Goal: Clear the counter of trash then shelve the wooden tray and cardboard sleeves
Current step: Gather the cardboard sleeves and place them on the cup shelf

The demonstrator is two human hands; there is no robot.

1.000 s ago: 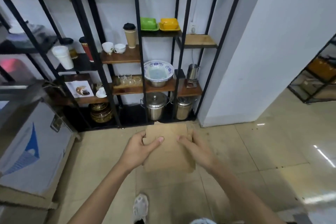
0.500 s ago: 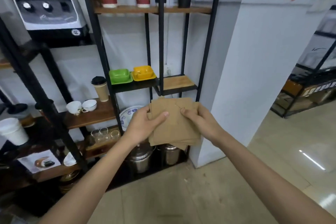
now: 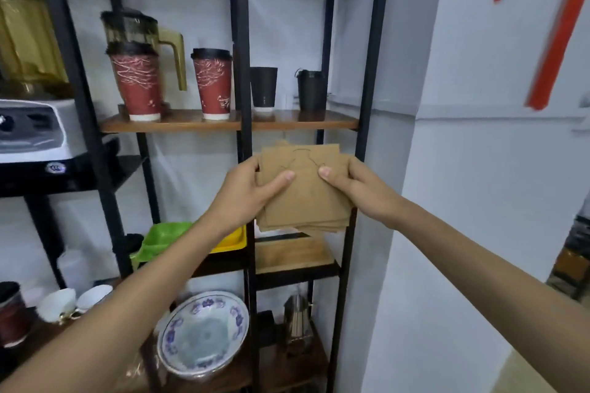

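A flat stack of brown cardboard sleeves (image 3: pixel 303 198) is held up in front of a black metal shelf rack (image 3: pixel 241 25). My left hand (image 3: pixel 247 193) grips the stack's left edge with the thumb on top. My right hand (image 3: pixel 357 188) grips its right edge the same way. The stack hangs between an upper wooden shelf (image 3: pixel 287 121) and a small bare wooden shelf (image 3: pixel 292 257) just below it. The wooden tray is not in view.
Two red paper cups (image 3: pixel 137 83), two black cups (image 3: pixel 263 86) and a blender jug (image 3: pixel 143 29) stand on the upper shelf. Green and yellow dishes (image 3: pixel 159 239), a patterned bowl (image 3: pixel 204 333), white teacups (image 3: pixel 75 300) and a metal pitcher (image 3: pixel 297 319) sit lower. A white wall (image 3: pixel 479 169) is right.
Both hands have lifted the sleeves from near floor level up to the middle shelves, and my view has tilted up and closer to the rack.
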